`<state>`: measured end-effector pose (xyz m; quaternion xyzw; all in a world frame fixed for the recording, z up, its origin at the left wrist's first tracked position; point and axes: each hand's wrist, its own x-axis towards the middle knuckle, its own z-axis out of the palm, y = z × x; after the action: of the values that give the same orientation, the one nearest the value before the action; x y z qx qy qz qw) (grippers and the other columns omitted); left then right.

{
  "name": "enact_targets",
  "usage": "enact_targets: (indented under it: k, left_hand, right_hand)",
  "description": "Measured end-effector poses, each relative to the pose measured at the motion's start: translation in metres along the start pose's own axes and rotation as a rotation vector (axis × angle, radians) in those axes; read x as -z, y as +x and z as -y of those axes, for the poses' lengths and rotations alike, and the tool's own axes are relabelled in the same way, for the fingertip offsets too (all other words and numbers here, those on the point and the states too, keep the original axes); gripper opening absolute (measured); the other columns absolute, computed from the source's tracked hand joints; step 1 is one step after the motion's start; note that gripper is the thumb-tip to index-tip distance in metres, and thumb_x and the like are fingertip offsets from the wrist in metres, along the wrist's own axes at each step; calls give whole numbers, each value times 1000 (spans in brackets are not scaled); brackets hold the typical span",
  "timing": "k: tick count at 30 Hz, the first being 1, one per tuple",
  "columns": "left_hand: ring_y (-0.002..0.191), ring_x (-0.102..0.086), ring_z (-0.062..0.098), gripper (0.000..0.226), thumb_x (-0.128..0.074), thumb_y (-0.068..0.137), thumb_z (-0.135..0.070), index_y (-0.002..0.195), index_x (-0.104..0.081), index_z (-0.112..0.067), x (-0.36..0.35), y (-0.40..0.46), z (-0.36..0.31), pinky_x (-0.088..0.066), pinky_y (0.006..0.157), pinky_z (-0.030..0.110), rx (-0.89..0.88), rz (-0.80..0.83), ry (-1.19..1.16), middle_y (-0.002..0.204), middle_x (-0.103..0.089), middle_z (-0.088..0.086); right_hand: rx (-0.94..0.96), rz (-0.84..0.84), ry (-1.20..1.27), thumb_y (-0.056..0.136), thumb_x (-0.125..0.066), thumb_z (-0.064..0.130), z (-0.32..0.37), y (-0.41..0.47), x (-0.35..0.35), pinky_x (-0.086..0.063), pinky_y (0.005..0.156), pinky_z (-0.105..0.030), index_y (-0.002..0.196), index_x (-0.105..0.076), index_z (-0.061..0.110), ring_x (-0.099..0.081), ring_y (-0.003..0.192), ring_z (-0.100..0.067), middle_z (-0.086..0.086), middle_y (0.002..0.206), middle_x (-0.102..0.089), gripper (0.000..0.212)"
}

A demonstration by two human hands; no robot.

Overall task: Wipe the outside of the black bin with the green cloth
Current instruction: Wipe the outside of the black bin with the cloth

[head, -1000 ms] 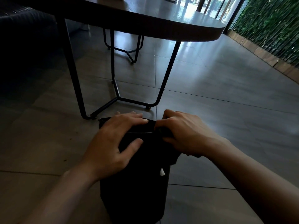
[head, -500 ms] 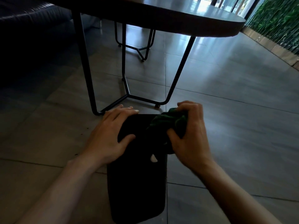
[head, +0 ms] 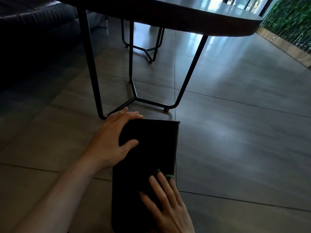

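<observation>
**Two hands on the black bin, green cloth under the right palm**

A grey tiled floor (head: 235, 132) fills most of the view, glossy where daylight falls across it on the right. Above it stands a dark oval table (head: 202, 21) on thin black metal legs (head: 94, 78) that meet in a Y-shaped base on the tiles. A dark sofa (head: 33, 22) sits in shadow at the upper left, and a wall of green plants (head: 292, 19) runs along the upper right edge.

The black bin (head: 151, 148) is on the floor just in front of the nearest table leg, in the lower middle of the view, its near side facing the camera and its far edge towards the table base. Whether it stands upright or leans cannot be told in the dim light.

The left hand (head: 111, 142) grips the bin's upper left corner: the fingers (head: 129, 114) curl together over the far edge, and the thumb lies spread apart from them across the near face. The right hand (head: 168, 204) lies flat, low on the bin's right side, fingers (head: 155, 184) extended and slightly spread, pressing down. The green cloth (head: 165, 174) is almost wholly hidden under that hand; only a thin green rim shows just past the fingertips, near the bin's right edge.
</observation>
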<state>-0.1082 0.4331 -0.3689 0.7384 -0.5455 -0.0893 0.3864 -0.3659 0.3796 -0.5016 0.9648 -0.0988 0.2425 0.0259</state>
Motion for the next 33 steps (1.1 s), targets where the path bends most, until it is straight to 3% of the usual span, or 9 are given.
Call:
enact_targets:
  k: [4, 10, 16, 20, 23, 26, 30, 31, 33]
  left_hand:
    - [148, -21, -5, 66, -78, 81, -22, 136, -49, -43, -3, 1, -1, -21, 114, 18, -8, -2, -3, 146, -47, -23]
    - [149, -24, 0, 67, -78, 81, -23, 136, -47, -45, -4, 1, -4, -29, 117, 32, -5, -13, 8, 146, -47, -20]
    - [150, -25, 6, 66, -78, 83, -24, 138, -47, -41, -5, 1, -3, -28, 118, 34, 26, -47, 19, 147, -47, -19]
    - [150, -23, 6, 64, -76, 84, -28, 139, -46, -41, -4, 2, 1, -27, 117, 33, 67, -42, 9, 148, -45, -20]
    - [151, -22, 7, 65, -75, 84, -29, 140, -44, -40, -6, 5, 3, -27, 115, 34, 73, -47, 14, 150, -44, -18]
    - [151, -23, 7, 65, -76, 84, -29, 140, -45, -40, -8, 9, 1, -27, 115, 34, 77, -48, 19, 149, -44, -18]
    - [150, -24, 8, 66, -77, 83, -26, 139, -45, -41, -8, 9, 5, -28, 114, 33, 80, -49, 11, 150, -44, -18]
    - [150, -25, 8, 66, -77, 83, -26, 139, -45, -41, -7, 9, 7, -27, 114, 33, 82, -48, 12, 151, -44, -18]
    - [149, -26, 8, 66, -76, 83, -27, 140, -45, -42, -5, 9, 9, -28, 114, 32, 84, -44, 15, 151, -43, -18]
  right_hand:
    - [-42, -85, 53, 105, -50, 36, -13, 18, 2, -40, 111, -57, 140, -48, 25, -28, 153, -36, -13, 159, -34, 37]
    - [-408, -224, 314, 91, -64, 21, -45, 113, 30, -46, 110, -54, 142, -42, 23, -22, 154, -34, -9, 157, -27, 55]
    - [-782, -419, 611, 89, -55, -7, -33, 114, 33, -43, 104, -15, 134, -52, 18, -47, 125, -9, -7, 136, -45, 51]
    - [-1165, -443, 809, 100, -51, 6, -16, 69, 29, -52, 101, -40, 118, -51, 45, -60, 112, -15, -7, 123, -58, 43]
    - [-1384, -513, 772, 99, -52, 10, -9, 42, 29, -50, 101, -56, 121, -51, 40, -62, 112, -29, -10, 123, -60, 37]
    - [-1385, -464, 607, 91, -58, -6, 17, 33, 22, -46, 101, -43, 121, -50, 28, -59, 113, -38, -14, 120, -55, 45]
    - [-1215, -453, 552, 82, -54, 0, 62, 45, 11, -33, 108, -14, 126, -53, 20, -49, 124, -23, -13, 134, -47, 49]
    - [-1178, -440, 562, 80, -55, -2, 66, 49, 9, -29, 111, -11, 129, -54, 16, -45, 130, -22, -13, 140, -43, 53]
    - [-1115, -403, 563, 81, -57, -8, 65, 63, 9, -28, 117, -24, 135, -53, 11, -38, 139, -26, -12, 147, -36, 57]
